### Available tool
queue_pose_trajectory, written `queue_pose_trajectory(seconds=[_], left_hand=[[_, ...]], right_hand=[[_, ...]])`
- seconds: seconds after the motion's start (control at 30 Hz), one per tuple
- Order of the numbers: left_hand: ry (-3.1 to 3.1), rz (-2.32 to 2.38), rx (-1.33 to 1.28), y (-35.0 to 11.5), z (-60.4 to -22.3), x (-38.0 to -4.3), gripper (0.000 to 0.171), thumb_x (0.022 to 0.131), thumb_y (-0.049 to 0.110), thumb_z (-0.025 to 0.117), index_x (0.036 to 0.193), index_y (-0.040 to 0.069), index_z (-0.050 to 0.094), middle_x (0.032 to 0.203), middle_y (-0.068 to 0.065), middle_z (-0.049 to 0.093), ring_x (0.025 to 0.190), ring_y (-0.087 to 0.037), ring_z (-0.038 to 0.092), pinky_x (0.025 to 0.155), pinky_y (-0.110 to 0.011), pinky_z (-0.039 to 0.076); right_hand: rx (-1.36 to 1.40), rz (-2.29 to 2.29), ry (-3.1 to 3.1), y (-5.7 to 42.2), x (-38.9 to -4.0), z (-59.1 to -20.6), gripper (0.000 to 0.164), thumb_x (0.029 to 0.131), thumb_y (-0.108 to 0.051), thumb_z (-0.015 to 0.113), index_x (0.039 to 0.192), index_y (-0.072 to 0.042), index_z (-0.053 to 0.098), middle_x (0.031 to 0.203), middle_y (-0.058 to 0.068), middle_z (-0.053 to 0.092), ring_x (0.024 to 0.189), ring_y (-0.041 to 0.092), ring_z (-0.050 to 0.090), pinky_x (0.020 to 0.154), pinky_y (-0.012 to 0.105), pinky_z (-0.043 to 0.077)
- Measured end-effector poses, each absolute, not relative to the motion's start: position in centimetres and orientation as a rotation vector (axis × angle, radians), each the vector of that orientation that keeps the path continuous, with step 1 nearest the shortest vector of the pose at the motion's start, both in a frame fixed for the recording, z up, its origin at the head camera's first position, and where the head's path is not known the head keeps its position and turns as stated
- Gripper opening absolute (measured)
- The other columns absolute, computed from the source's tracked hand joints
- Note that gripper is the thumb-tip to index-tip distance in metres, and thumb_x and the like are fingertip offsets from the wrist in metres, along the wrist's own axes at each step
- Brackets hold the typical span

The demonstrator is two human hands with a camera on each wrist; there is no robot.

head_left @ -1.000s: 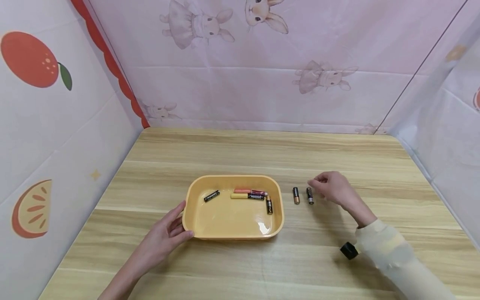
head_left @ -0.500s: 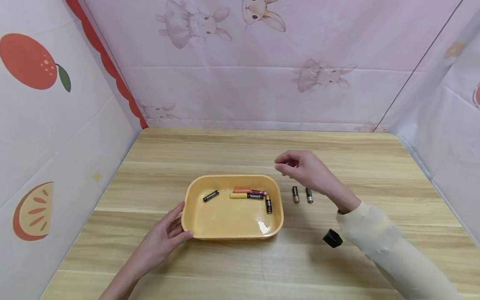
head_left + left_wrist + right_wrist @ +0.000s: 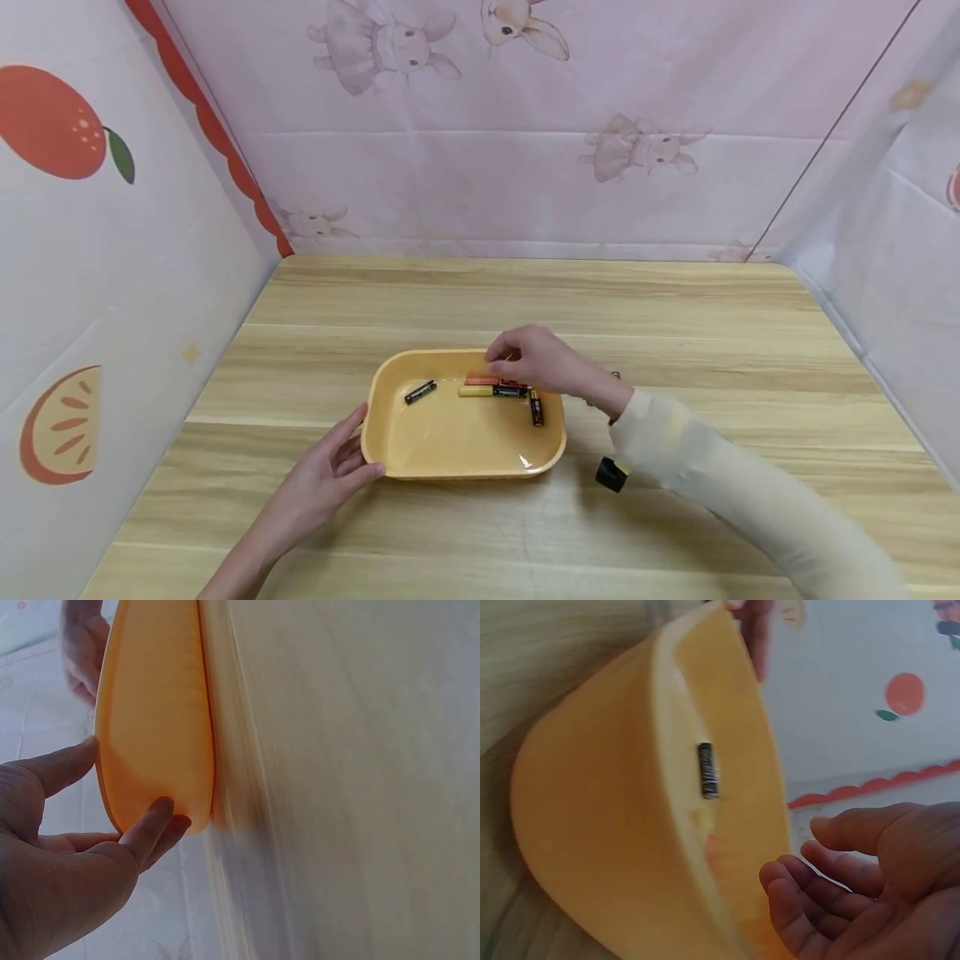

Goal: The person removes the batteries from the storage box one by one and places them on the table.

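A yellow plastic tub (image 3: pixel 465 477) stands on the wooden table. My left hand (image 3: pixel 318 487) holds its left end, thumb at the rim and fingers against the outer wall (image 3: pixel 154 712). Over the tub's far right rim is my right hand (image 3: pixel 536 358), its fingers loosely curled; in the right wrist view nothing shows in that hand (image 3: pixel 855 877). Inside lie a black battery (image 3: pixel 420 392) at the left and a black-and-gold battery (image 3: pixel 536 408) at the right. Under the right hand are an orange cylinder (image 3: pixel 480 379) and a yellow cylinder (image 3: pixel 476 391), each lined up with a dark one.
Right of the tub, a battery end (image 3: pixel 615 375) peeks out behind the right forearm. A small black block (image 3: pixel 611 475) sits by the right sleeve (image 3: pixel 697 450). Printed cloth walls (image 3: pixel 450 183) enclose the table (image 3: pixel 360 292) at the back and sides.
My right hand has moved left from beside the two batteries on the table to above the tub. Its forearm now covers most of them. The left hand stays on the tub.
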State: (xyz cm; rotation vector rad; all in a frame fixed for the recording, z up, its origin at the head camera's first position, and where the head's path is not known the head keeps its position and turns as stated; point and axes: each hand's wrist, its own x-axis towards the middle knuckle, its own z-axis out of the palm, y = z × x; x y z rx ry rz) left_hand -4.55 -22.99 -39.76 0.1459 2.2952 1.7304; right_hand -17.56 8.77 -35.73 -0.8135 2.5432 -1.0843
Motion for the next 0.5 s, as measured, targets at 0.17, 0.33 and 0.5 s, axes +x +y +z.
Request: queue_pose_trajectory(seconds=[0.17, 0.33, 0.5], left_hand=[[2.298, 1.72, 0.146, -23.0, -39.7, -4.6, 0.084, 0.095, -0.006, 0.071, 0.161, -0.006, 0.019, 0.163, -0.031, 0.025, 0.135, -0.045, 0.05, 0.099, -0.027, 0.055], [2.295, 1.717, 0.136, -23.0, -39.6, -4.6, 0.084, 0.095, -0.006, 0.071, 0.161, -0.006, 0.019, 0.163, -0.031, 0.025, 0.135, -0.045, 0.05, 0.099, -0.027, 0.055], [2.293, 1.718, 0.137, -23.0, -39.5, -4.6, 0.084, 0.095, -0.006, 0.07, 0.161, -0.006, 0.019, 0.163, -0.032, 0.025, 0.136, -0.045, 0.05, 0.099, -0.027, 0.055]], right_hand=[[-0.929, -0.942, 2.525, 6.8, -17.8, -36.7, 0.011, 0.097, -0.009, 0.073, 0.101, -0.002, 0.08, 0.09, 0.001, 0.074, 0.075, 0.009, 0.059, 0.067, 0.021, 0.052], [-0.961, -0.78, 2.561, 5.5, -18.1, -37.5, 0.009, 0.095, -0.005, 0.073, 0.101, -0.003, 0.08, 0.094, 0.001, 0.075, 0.082, 0.007, 0.062, 0.075, 0.02, 0.055], [-0.954, -0.695, 2.589, 4.7, -18.0, -37.9, 0.009, 0.094, -0.004, 0.073, 0.1, -0.004, 0.08, 0.095, 0.003, 0.075, 0.079, 0.008, 0.06, 0.073, 0.021, 0.055]])
